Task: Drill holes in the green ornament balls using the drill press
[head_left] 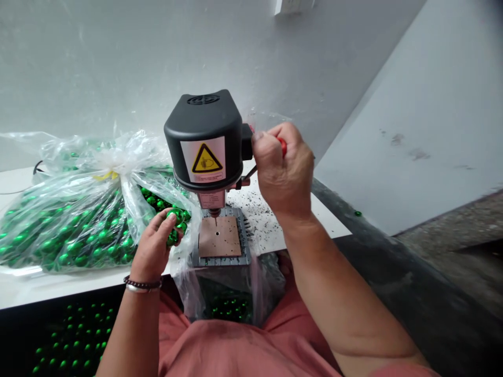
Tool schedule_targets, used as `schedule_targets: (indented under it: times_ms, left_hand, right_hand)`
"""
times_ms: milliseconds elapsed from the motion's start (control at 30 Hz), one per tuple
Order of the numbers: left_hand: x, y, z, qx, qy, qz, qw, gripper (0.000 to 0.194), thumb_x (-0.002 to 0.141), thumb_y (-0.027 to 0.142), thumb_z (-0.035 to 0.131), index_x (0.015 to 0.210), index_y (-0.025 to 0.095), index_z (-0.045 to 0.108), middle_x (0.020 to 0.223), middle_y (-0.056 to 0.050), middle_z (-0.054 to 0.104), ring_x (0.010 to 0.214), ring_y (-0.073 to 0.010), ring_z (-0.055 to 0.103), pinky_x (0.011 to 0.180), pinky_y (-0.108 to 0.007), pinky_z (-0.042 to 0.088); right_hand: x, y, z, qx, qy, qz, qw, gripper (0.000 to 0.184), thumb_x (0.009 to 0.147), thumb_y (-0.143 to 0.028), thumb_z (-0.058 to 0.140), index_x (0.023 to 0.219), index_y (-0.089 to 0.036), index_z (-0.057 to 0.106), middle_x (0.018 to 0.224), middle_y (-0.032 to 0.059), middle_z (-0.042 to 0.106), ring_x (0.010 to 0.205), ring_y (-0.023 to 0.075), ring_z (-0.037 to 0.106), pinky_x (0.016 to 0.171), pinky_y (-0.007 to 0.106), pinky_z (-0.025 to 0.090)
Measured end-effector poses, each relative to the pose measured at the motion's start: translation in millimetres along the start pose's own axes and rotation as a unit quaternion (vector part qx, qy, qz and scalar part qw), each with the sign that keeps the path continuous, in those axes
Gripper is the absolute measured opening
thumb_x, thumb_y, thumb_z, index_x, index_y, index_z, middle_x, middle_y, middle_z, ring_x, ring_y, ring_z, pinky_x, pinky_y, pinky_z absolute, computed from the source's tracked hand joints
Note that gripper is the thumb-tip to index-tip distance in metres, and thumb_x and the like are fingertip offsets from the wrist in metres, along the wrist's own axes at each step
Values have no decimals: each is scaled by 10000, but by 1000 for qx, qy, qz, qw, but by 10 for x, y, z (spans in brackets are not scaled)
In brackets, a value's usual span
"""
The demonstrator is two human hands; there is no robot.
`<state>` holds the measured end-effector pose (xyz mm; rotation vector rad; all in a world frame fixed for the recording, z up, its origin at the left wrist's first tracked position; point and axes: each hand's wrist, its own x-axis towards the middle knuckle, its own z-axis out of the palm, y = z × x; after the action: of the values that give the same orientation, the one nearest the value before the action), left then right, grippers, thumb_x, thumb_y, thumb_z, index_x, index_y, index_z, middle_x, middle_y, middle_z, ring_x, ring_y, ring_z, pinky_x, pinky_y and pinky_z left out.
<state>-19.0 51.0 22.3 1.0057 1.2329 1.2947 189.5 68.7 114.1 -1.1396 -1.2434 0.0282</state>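
Several shiny green balls [173,236] are gathered in my left hand [154,242], its fingers curled around them beside the torn opening of a clear plastic bag [131,209]. My right hand [283,170] is wrapped around the red-knobbed lever [282,147] on the right side of a small black drill press [202,120]. Below the press head, the thin drill bit [216,221] points down at a brown board [220,243] with a small hole in it. No ball lies on the board.
The bulging bag of green balls, tied with yellow, covers the left of the white table [267,230]. Dark shavings litter the table right of the press. An open plastic bag [259,283] with green balls hangs below the drill base. One green ball [358,213] lies on the floor.
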Motion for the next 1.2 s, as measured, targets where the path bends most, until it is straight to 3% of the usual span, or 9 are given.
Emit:
schedule_targets:
  times_ms: [133,267,367,500,567,667,900,1100,1200]
  left_hand:
    - [-159,8,126,-94,-94,-84,988,364,661,305,671,981,166,567,823,-26,584,540,-64,505,455,-183,346]
    - [-167,-189,229,9,-144,-92,985,432,684,348,646,1063,155,563,785,-25,599,534,-67,496,482,-197,364]
    - [-69,-329,253,165,-147,-54,974,476,699,395,608,1109,158,552,830,-33,621,564,-86,507,532,-221,409]
    - [69,-390,268,342,-156,-6,927,484,717,414,551,1138,176,568,954,-53,652,636,-138,573,628,-282,467]
    - [101,-386,290,405,-158,14,901,464,725,392,537,1133,174,582,1019,-63,656,801,-192,612,753,-314,468]
    - [108,-383,338,473,-164,25,865,480,752,353,508,1184,148,548,1166,-92,603,1073,-232,543,924,-337,393]
    - [109,-394,419,536,-171,68,824,470,783,354,483,1220,184,511,1199,-91,582,1079,-227,546,903,-317,404]
    - [103,-345,417,528,-170,74,829,372,771,300,497,1115,168,544,1022,-74,647,895,-206,607,782,-301,450]
    - [100,-368,404,550,-169,84,814,388,773,303,497,1140,182,534,1034,-76,642,902,-217,604,793,-321,449]
  right_hand:
    - [183,36,55,6,-38,27,999,357,791,-443,411,576,-180,300,535,-60,270,513,29,251,517,195,263]
    - [294,77,107,7,-54,57,997,376,788,-409,427,542,-177,265,526,-55,223,510,21,219,511,179,228]
    - [333,85,124,-1,-59,61,996,381,788,-389,434,529,-174,256,530,-51,209,512,19,206,517,179,221]
    - [334,70,110,-11,-68,68,995,379,796,-405,415,543,-176,252,544,-48,213,521,24,210,521,186,221]
    - [327,65,101,-6,-73,68,995,378,799,-417,410,552,-178,254,544,-48,221,523,31,214,519,194,225]
    - [326,79,103,7,-73,61,995,379,798,-418,424,556,-178,257,533,-51,236,521,40,217,508,202,234]
    - [334,121,134,25,-61,59,996,387,787,-380,485,544,-186,254,522,-52,254,519,54,230,495,213,248]
    - [338,112,132,34,-62,66,995,396,790,-391,489,546,-185,256,522,-51,246,520,52,222,499,211,254]
    - [348,116,137,26,-62,70,995,393,797,-367,491,548,-183,247,525,-52,235,519,47,217,491,205,249]
